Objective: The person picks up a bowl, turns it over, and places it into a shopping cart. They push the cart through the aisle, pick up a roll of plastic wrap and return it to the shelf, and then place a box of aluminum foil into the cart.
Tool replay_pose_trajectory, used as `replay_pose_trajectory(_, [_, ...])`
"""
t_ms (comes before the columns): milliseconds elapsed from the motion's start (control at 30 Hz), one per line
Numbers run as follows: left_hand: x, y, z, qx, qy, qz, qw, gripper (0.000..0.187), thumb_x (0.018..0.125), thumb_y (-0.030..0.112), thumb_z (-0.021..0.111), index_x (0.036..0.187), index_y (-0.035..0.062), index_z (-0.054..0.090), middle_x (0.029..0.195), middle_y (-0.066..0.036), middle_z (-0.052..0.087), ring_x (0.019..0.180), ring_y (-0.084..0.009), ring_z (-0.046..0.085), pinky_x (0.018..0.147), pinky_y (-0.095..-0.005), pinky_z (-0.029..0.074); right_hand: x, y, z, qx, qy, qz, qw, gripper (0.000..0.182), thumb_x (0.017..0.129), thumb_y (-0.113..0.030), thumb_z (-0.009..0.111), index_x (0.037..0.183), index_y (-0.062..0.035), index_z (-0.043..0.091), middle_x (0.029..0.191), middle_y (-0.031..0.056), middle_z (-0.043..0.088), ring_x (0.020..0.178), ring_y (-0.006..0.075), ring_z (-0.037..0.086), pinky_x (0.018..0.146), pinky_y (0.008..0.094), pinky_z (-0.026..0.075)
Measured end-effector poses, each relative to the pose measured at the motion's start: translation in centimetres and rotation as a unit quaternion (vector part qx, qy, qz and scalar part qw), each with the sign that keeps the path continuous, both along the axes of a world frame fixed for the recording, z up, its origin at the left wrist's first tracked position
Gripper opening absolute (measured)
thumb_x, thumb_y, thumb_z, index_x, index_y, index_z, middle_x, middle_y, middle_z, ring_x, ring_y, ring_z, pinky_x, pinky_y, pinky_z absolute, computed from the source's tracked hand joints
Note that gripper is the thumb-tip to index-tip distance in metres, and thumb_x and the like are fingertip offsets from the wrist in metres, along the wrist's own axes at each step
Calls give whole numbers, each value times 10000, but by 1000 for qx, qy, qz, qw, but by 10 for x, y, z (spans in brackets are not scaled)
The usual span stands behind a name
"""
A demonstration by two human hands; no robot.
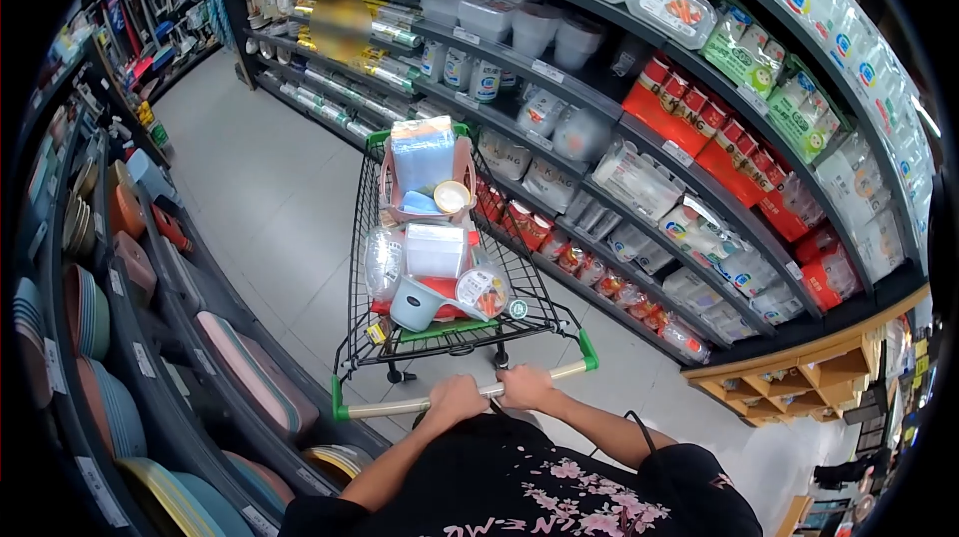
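Note:
My left hand [458,400] and my right hand [525,387] are both wrapped round the cream handle [385,407] of a shopping cart [357,309], close together near its middle. Green caps mark the handle's ends. Inside the cart, a light blue cup-shaped container [416,305] sits nearest me, beside a round clear tub with a label [483,290]. Behind these is a pale rectangular box [436,250], with clear plastic-wrapped items [384,263] to its left. A pink basket [465,162] at the far end holds a light blue container [423,159] and a small round yellowish-white item [452,197].
Shelves on the right hold plastic food boxes [671,9], red packs [671,102] and clear-wrapped packs [639,177]. Left shelves [140,357] carry bowls [110,407] and pastel trays [255,367]. Tiled floor [225,127] runs between them. A wooden rack [819,377] stands at right.

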State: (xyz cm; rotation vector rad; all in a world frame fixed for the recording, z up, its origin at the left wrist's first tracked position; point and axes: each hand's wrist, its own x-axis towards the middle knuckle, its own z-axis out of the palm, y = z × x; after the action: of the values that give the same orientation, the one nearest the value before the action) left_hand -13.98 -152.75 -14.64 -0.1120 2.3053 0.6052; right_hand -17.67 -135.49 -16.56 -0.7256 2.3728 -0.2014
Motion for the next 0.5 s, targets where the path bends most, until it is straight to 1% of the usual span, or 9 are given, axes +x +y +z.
replay_pose_trajectory(67, [-3, -7, -3, 5, 23, 18, 1000, 342, 722, 276, 653, 906, 2, 743, 903, -218, 714, 875, -374, 700, 793, -429, 553, -8, -7, -2, -38, 37, 8, 999, 292, 727, -338, 642, 855, -83, 704, 739, 181, 690, 719, 371, 694, 687, 473, 564])
replay_pose_trajectory(133, [-10, -15, -9, 9, 30, 24, 999, 339, 711, 269, 652, 898, 3, 743, 893, -215, 715, 863, -377, 701, 790, -428, 554, -18, -13, -2, -42, 36, 22, 998, 291, 725, -344, 644, 856, -91, 704, 744, 178, 691, 722, 375, 692, 683, 475, 561])
replay_pose_trajectory(200, [-15, -23, -14, 31, 33, 44, 998, 377, 682, 321, 651, 855, -2, 741, 860, -235, 705, 842, -393, 693, 786, -453, 546, -27, -21, -3, -39, 43, 16, 998, 287, 722, -337, 644, 864, -94, 703, 745, 176, 691, 725, 373, 692, 685, 477, 561])
replay_pose_trajectory(333, [-29, -35, -17, 16, 62, 46, 997, 377, 676, 323, 655, 838, -7, 739, 847, -240, 702, 841, -398, 692, 789, -451, 546, -44, -37, -4, -40, 67, 27, 997, 279, 711, -327, 654, 873, -105, 704, 743, 170, 692, 715, 367, 692, 677, 477, 559])
replay_pose_trajectory(400, [-35, -46, -17, 5, 52, 42, 998, 376, 694, 284, 639, 922, 2, 740, 898, -225, 712, 871, -382, 700, 801, -440, 554, -52, -48, -11, -40, 73, 38, 996, 278, 707, -328, 656, 868, -106, 703, 737, 170, 690, 704, 366, 691, 670, 474, 559])
replay_pose_trajectory(500, [-46, -61, -14, -3, 61, 60, 996, 387, 693, 286, 637, 933, 0, 738, 898, -231, 710, 871, -388, 699, 811, -444, 554, -68, -65, -16, -51, 83, 50, 994, 273, 700, -325, 659, 855, -103, 699, 722, 169, 688, 688, 365, 689, 660, 469, 558])
